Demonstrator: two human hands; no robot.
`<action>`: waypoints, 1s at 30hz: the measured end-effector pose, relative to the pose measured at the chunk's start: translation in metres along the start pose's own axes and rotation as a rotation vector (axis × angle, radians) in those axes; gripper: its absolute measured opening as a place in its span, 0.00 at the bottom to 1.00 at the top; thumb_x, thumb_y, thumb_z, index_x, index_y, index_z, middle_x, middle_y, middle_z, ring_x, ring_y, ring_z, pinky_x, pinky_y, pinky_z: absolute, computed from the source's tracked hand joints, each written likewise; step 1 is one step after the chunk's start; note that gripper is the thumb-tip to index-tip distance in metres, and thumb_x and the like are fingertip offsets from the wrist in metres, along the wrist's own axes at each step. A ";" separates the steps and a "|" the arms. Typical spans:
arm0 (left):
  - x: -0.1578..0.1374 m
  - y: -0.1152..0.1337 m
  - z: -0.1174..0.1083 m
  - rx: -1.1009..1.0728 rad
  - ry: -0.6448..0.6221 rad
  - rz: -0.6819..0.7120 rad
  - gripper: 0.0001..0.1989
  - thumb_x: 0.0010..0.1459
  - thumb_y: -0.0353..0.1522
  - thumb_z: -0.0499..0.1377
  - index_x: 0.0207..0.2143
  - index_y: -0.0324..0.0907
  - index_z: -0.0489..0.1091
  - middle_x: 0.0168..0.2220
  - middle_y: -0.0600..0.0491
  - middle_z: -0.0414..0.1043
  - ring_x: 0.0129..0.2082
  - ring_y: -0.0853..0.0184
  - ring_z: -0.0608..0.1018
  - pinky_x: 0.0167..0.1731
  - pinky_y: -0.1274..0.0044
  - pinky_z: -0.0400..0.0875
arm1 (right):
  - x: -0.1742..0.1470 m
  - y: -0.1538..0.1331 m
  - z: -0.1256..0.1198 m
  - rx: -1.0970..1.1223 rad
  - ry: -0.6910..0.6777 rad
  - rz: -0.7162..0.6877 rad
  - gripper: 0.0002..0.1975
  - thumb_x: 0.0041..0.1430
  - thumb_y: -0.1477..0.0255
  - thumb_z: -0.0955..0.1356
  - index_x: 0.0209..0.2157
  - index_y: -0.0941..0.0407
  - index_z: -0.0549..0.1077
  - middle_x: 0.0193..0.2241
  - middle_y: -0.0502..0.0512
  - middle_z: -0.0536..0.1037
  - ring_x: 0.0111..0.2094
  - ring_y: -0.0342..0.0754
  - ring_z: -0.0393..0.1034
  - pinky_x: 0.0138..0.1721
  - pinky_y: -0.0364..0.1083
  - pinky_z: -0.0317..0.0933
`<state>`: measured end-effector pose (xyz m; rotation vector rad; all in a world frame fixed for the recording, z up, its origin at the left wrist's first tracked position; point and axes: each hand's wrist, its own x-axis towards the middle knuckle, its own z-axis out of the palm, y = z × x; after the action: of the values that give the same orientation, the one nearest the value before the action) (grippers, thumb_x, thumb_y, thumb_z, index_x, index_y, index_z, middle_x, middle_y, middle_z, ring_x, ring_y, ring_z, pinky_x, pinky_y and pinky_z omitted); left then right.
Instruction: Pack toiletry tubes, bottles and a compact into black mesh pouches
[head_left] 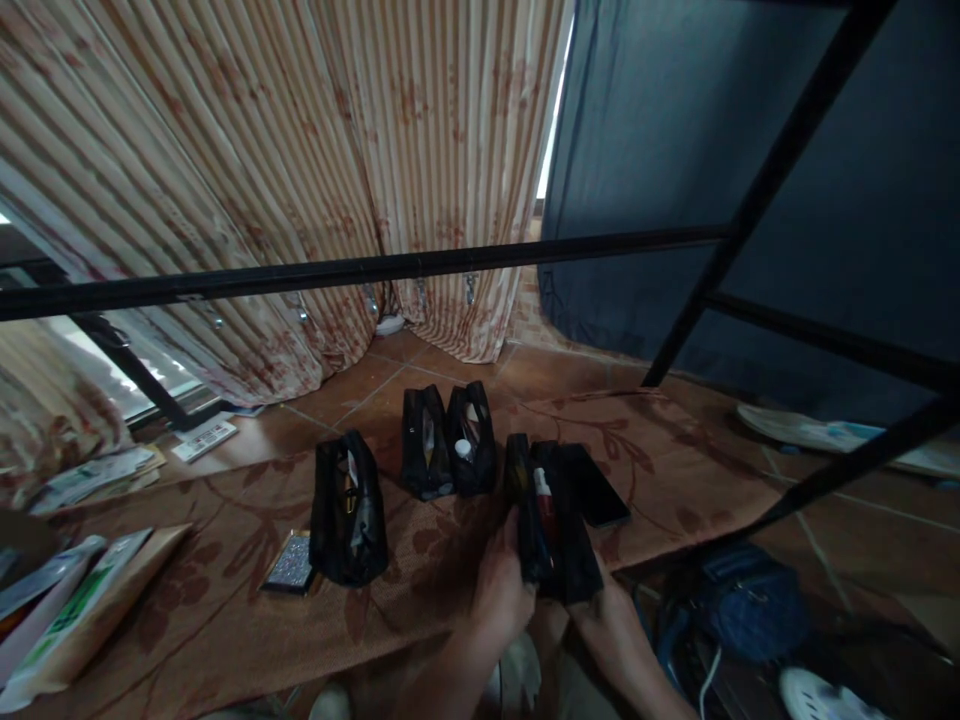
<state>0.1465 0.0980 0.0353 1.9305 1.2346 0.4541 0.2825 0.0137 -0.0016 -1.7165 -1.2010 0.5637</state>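
A black pouch [574, 545] stands open-topped near the front edge of a low surface. Inside it a tube with a white cap and dark red body [545, 500] sticks up. My left hand [504, 575] grips the pouch's left side, its fingers partly hidden. At the near right corner, my right hand [606, 610] closes on the same pouch. A black phone-like slab [596, 487] lies just right of it. Farther left stand more open black pouches: one with a white-capped item [484, 440], one beside it [415, 450], and another [326, 520] holding small items.
A brown leaf-patterned cloth [420, 590] covers the surface. A glittery square case [291, 565] and long packets [90, 600] lie left. Black metal bars [420, 265] cross beyond, before striped curtains [450, 150]. A blue quilted bag [757, 605] sits at lower right.
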 end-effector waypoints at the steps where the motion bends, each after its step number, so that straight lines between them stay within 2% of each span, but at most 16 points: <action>1: 0.007 -0.003 0.002 -0.004 0.005 0.016 0.44 0.46 0.20 0.59 0.66 0.43 0.51 0.64 0.46 0.60 0.64 0.60 0.64 0.63 0.70 0.57 | 0.009 0.003 0.001 -0.010 0.010 0.003 0.30 0.51 0.75 0.65 0.58 0.53 0.67 0.47 0.56 0.79 0.48 0.57 0.75 0.46 0.52 0.70; 4: 0.029 -0.009 0.008 -0.002 0.056 0.016 0.40 0.49 0.20 0.57 0.66 0.38 0.51 0.63 0.43 0.60 0.63 0.60 0.65 0.62 0.72 0.58 | 0.040 0.007 0.007 -0.010 0.033 0.016 0.30 0.50 0.75 0.64 0.58 0.54 0.67 0.44 0.56 0.81 0.44 0.57 0.77 0.43 0.54 0.71; 8: 0.054 -0.008 0.006 0.037 0.096 -0.030 0.35 0.54 0.21 0.53 0.65 0.35 0.52 0.61 0.39 0.63 0.59 0.59 0.69 0.58 0.73 0.62 | 0.078 0.007 0.020 0.073 0.034 0.014 0.26 0.52 0.72 0.66 0.55 0.55 0.70 0.49 0.59 0.78 0.49 0.58 0.75 0.47 0.54 0.69; 10: 0.061 -0.007 0.004 0.063 0.092 -0.056 0.32 0.57 0.22 0.52 0.65 0.33 0.52 0.60 0.38 0.64 0.58 0.58 0.70 0.57 0.72 0.64 | 0.095 0.008 0.027 0.071 0.058 0.015 0.22 0.53 0.72 0.65 0.51 0.56 0.72 0.48 0.60 0.79 0.49 0.58 0.74 0.48 0.55 0.68; 15: 0.055 -0.013 0.002 0.134 0.048 -0.083 0.35 0.58 0.25 0.52 0.67 0.31 0.47 0.64 0.36 0.58 0.62 0.54 0.65 0.60 0.67 0.60 | 0.128 0.016 0.043 0.064 0.065 -0.011 0.21 0.53 0.72 0.65 0.50 0.58 0.72 0.45 0.62 0.79 0.48 0.58 0.75 0.49 0.55 0.67; 18: 0.042 -0.025 -0.004 0.104 -0.007 -0.042 0.36 0.58 0.26 0.52 0.68 0.35 0.45 0.67 0.39 0.54 0.65 0.55 0.62 0.63 0.66 0.57 | 0.141 0.021 0.051 0.061 0.091 -0.026 0.20 0.53 0.71 0.65 0.49 0.58 0.72 0.45 0.62 0.79 0.48 0.58 0.74 0.49 0.55 0.66; 22: 0.024 -0.044 -0.027 0.088 -0.084 0.013 0.33 0.58 0.27 0.52 0.66 0.40 0.53 0.67 0.45 0.55 0.66 0.58 0.60 0.64 0.65 0.56 | 0.145 0.023 0.058 0.023 0.150 0.031 0.17 0.54 0.69 0.65 0.45 0.58 0.73 0.40 0.61 0.80 0.43 0.57 0.76 0.45 0.54 0.68; 25: 0.012 -0.056 -0.050 0.117 -0.143 0.033 0.31 0.58 0.29 0.51 0.64 0.42 0.58 0.65 0.46 0.58 0.64 0.57 0.62 0.63 0.63 0.58 | 0.136 0.017 0.058 0.047 0.208 0.059 0.22 0.55 0.68 0.65 0.51 0.58 0.69 0.41 0.60 0.80 0.40 0.55 0.76 0.42 0.52 0.68; 27: 0.005 -0.065 -0.063 0.140 -0.156 0.042 0.30 0.58 0.29 0.51 0.64 0.42 0.59 0.65 0.46 0.58 0.64 0.57 0.63 0.63 0.64 0.59 | 0.128 0.005 0.056 0.039 0.326 0.066 0.26 0.55 0.67 0.66 0.56 0.59 0.66 0.42 0.61 0.79 0.39 0.53 0.75 0.40 0.50 0.68; 30: -0.003 -0.080 -0.074 0.164 -0.130 0.039 0.29 0.59 0.29 0.50 0.64 0.43 0.60 0.65 0.46 0.58 0.64 0.58 0.63 0.63 0.63 0.59 | 0.116 -0.025 0.056 -0.027 0.570 0.002 0.22 0.57 0.66 0.67 0.52 0.58 0.68 0.43 0.62 0.76 0.39 0.51 0.73 0.40 0.49 0.66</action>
<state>0.0490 0.1442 0.0210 2.0901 1.1831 0.2485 0.2754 0.1438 0.0106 -1.7387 -0.7977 0.0418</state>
